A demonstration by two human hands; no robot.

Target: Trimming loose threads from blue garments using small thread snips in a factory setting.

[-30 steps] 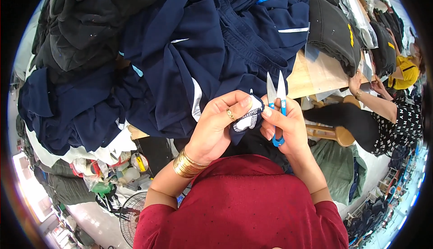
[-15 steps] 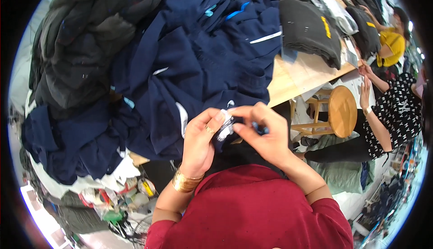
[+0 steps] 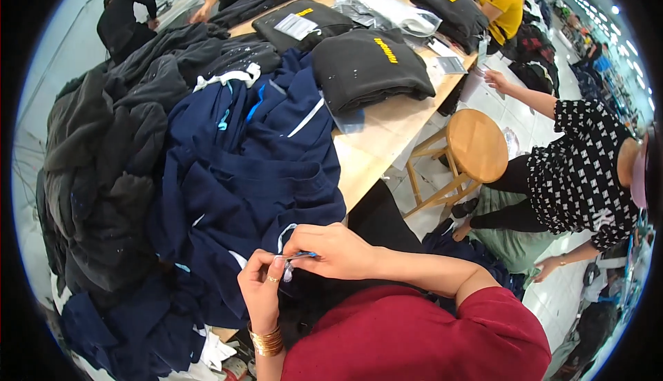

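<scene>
Close together in front of my red shirt, both hands work at the near edge of a navy garment (image 3: 255, 174) heaped on the table. My left hand (image 3: 261, 288), with gold bangles at the wrist, pinches a small white strip (image 3: 288, 270) between thumb and finger. My right hand (image 3: 331, 251) is closed round a small blue-handled snipper (image 3: 307, 254); its thin metal tip meets the left fingertips. Most of the tool is hidden in the palm. A pale loop of trim (image 3: 284, 232) rises just behind the right fingers.
Dark grey garments (image 3: 103, 160) pile up at left. Folded dark sweatshirts (image 3: 369, 70) lie on the wooden table (image 3: 366, 160) beyond. A round wooden stool (image 3: 476, 145) stands at right, near a co-worker in a patterned top (image 3: 587, 167). Other people work at the far side.
The view has swung to the right and up, showing more of the table and people. My right hand has turned sideways, bringing the snipper's tip to the left fingertips.
</scene>
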